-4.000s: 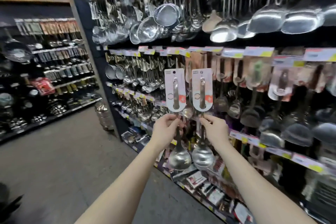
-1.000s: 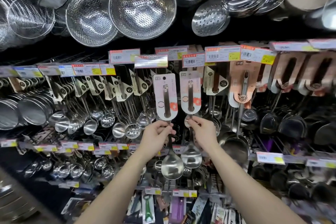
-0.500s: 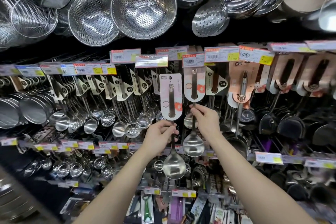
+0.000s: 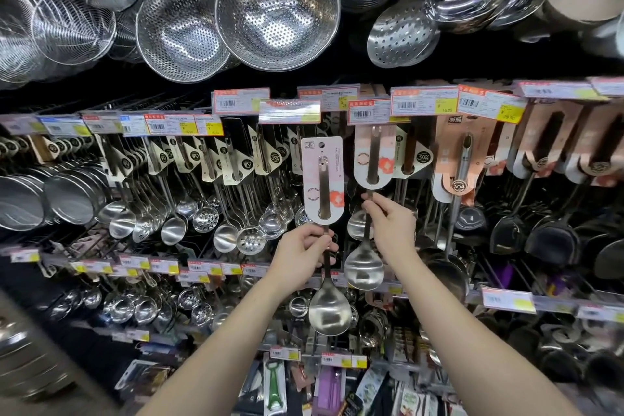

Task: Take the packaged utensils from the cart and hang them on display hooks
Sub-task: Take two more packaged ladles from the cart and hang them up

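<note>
Our left hand grips the stem of a steel spoon on a pale pink card, held below the price tags. Our right hand pinches a matching second spoon, its card top behind one tag.

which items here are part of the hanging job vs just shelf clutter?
Job: left hand holding a carded spoon; right hand holding a second carded spoon up under the price tags.
Clutter: colanders, skimmer, ladles, black spatulas.
</note>
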`<state>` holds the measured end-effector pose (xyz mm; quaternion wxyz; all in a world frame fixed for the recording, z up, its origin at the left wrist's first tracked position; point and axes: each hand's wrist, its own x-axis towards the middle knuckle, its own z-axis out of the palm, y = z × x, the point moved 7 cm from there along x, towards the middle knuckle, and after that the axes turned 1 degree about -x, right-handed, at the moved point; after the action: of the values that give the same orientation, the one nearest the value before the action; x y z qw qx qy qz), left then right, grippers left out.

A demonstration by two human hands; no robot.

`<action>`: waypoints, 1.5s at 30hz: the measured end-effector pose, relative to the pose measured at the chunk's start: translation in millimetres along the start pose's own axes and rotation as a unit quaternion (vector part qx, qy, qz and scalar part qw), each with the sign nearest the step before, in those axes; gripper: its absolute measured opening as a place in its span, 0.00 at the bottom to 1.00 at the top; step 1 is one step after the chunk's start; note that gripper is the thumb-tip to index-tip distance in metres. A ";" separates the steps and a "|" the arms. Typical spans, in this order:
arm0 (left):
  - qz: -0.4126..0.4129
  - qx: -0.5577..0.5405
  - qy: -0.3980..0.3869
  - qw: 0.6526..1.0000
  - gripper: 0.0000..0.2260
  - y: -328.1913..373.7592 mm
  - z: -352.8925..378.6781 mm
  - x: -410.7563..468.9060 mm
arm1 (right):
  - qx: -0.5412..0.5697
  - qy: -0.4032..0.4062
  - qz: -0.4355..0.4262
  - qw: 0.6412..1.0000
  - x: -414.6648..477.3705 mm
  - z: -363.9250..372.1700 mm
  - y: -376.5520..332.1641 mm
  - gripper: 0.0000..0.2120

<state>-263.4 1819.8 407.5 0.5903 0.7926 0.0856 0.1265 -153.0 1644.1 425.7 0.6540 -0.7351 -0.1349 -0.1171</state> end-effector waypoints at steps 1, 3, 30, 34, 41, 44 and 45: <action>-0.002 0.000 -0.001 1.000 0.04 -1.3 0.1 0.6 | -0.001 -0.003 0.002 1.000 0.6 0.0 2.1 0.11; -0.004 -0.003 -0.002 1.000 0.04 -2.7 0.6 1.5 | -0.008 -0.012 0.007 1.000 1.9 -0.2 5.3 0.11; -0.006 -0.014 -0.001 1.000 0.03 0.8 -3.8 12.7 | 0.015 -0.016 0.062 0.998 31.1 6.1 16.3 0.10; -0.010 -0.009 -0.008 1.000 0.04 -0.3 3.1 14.9 | 0.003 -0.021 0.104 0.994 55.5 15.7 25.9 0.10; -0.006 -0.015 -0.021 1.000 0.05 0.9 15.3 15.6 | -0.110 -0.006 0.170 0.979 58.5 13.5 37.7 0.17; -0.006 -0.006 -0.023 1.000 0.06 3.0 21.2 18.3 | -0.075 -0.023 0.182 0.980 32.0 14.2 32.7 0.20; -0.007 -0.008 -0.021 1.000 0.06 4.8 23.4 18.9 | -0.006 -0.033 0.189 0.981 21.8 15.3 27.9 0.19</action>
<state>-238.4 1802.4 407.6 0.5990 0.7899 0.0777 0.1062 -122.9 1657.2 405.5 0.6553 -0.7546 -0.0141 0.0318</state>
